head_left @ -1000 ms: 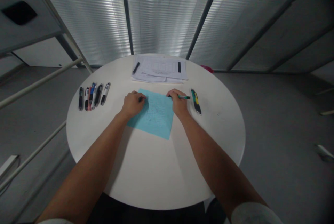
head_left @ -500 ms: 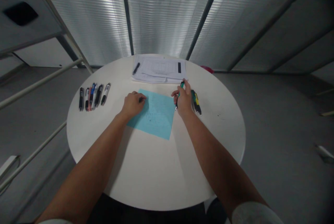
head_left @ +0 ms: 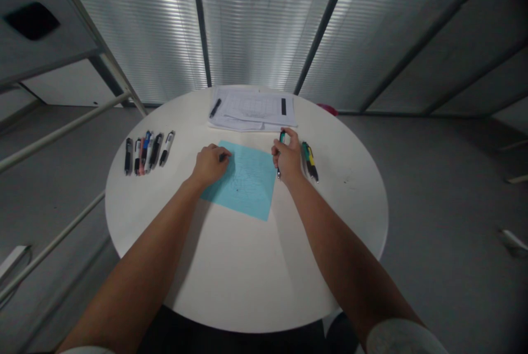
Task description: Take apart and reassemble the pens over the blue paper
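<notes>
My left hand [head_left: 210,164] rests on the upper left part of a blue sheet of paper [head_left: 251,181], its fingers closed. From them pokes the dark end of a small black object [head_left: 223,156], perhaps a pen or a cap; most of it is hidden. Over the sheet's right edge, my right hand [head_left: 287,155] is wrapped around a green pen [head_left: 282,136]. The pen is nearly upright in view, its silver tip below the fingers and its green end above. Faint pen marks cover the sheet. Just right of that hand lie a green pen and a yellow pen [head_left: 312,162].
A row of several pens [head_left: 144,153] lies at the left of the round white table [head_left: 247,277]. Printed papers [head_left: 251,106] are stacked at the far edge, with a black pen [head_left: 215,108] on them. A metal rail [head_left: 61,134] stands left of the table.
The green pen has turned more upright in my right hand, and the fingers have curled further round it. My left hand and the blue sheet have stayed still.
</notes>
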A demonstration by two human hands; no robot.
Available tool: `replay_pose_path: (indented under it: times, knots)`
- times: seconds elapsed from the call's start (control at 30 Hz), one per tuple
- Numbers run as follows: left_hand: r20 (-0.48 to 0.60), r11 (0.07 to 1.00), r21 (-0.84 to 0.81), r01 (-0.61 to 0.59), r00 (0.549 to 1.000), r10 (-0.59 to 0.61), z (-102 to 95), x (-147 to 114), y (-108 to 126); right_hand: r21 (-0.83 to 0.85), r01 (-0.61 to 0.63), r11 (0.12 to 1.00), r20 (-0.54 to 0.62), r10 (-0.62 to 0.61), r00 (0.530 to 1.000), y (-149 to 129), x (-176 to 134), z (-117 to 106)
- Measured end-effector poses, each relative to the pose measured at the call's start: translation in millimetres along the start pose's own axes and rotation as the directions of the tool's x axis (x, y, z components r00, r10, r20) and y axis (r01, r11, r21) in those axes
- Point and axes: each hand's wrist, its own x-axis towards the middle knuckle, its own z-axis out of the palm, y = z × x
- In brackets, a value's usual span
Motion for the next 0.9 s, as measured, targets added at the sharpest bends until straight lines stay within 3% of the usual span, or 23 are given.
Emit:
replay_pose_path:
  times: [0.23,0.5,0.67,0.8,0.9]
  knots:
    - [0.001,1.000,0.009,-0.012,1.000,0.012,1.1,1,-2,0.016,-0.018,1.000,0.088,0.016,0.996,-6,-3,1]
    - [0.005,1.000,0.007,-0.002,1.000,0.002,-0.2,1,0,0.030,0.042,0.999,0.028,-0.043,0.999,3,3,2]
    - [-0.013,1.000,0.001,-0.017,1.000,0.018,2.4,1,-3,0.023,0.014,1.000,0.016,-0.014,1.000,1,2,3]
    - [-0.015,1.000,0.001,-0.023,1.000,0.023,2.2,1,-3,-0.109,0.082,0.991,0.044,-0.078,0.996,-1,1,-2]
    - [-0.011,1.000,-0.006,-0.023,1.000,0.022,2.0,1,-3,-0.386,0.221,0.896,0.044,-0.221,0.974,-4,-2,-8]
